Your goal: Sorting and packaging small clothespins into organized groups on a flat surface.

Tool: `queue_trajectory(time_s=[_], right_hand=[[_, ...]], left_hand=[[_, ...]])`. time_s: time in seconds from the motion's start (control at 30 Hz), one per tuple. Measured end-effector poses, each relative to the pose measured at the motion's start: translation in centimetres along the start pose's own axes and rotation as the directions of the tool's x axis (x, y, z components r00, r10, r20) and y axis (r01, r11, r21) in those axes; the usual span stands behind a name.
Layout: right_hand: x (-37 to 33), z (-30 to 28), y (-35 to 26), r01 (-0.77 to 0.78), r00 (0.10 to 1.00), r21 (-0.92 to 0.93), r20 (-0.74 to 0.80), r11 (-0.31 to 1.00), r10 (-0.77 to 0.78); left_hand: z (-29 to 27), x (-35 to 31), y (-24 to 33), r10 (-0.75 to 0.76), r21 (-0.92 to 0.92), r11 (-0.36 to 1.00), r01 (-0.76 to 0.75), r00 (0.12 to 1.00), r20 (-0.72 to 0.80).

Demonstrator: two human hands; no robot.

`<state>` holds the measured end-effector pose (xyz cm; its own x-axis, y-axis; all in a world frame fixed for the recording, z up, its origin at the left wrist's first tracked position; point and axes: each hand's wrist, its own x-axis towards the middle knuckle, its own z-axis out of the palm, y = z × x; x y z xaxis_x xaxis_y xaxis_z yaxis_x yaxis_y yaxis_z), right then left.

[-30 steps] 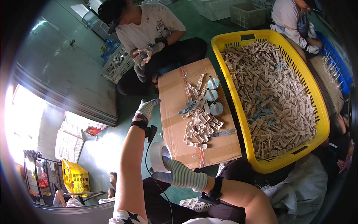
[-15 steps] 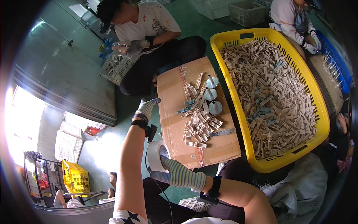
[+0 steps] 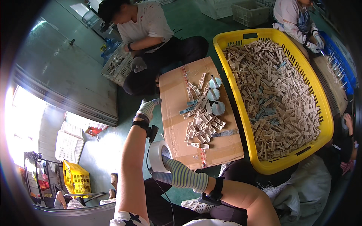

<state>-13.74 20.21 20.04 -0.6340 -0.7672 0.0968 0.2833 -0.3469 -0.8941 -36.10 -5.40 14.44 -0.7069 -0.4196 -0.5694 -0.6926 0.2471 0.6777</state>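
my left hand (image 3: 148, 108) in a striped glove is stretched out beside the cardboard (image 3: 174, 113), its grip loose, holding nothing; my right hand (image 3: 177, 174) rests on the tape roll (image 3: 158, 155), grip unclear; green floor; pale plastic clips (image 3: 201, 122) heaped on the cardboard; yellow basket (image 3: 241, 39) alongside.

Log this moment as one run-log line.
left hand: gloved, by cardboard sheet edge | right hand: striped sleeve, at tape roll | plastic pieces on cardboard | yellow basket full
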Motion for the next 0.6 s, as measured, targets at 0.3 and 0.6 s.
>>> queue_trajectory(time_s=[0.3,0.6], right_hand=[[0.5,1.2,-0.3,0.017,0.998,0.04,0.058,0.999,-0.019],[0.2,0.5,-0.7,-0.01,1.0,0.08,0.004,0.997,0.01]], left_hand=[[-3.9,4.2,-2.2,0.007,-0.013,1.0,-0.007,1.0,-0.011],[-2.0,3.2,-1.9,0.158,-0.202,0.967,-0.155,0.987,-0.005]])
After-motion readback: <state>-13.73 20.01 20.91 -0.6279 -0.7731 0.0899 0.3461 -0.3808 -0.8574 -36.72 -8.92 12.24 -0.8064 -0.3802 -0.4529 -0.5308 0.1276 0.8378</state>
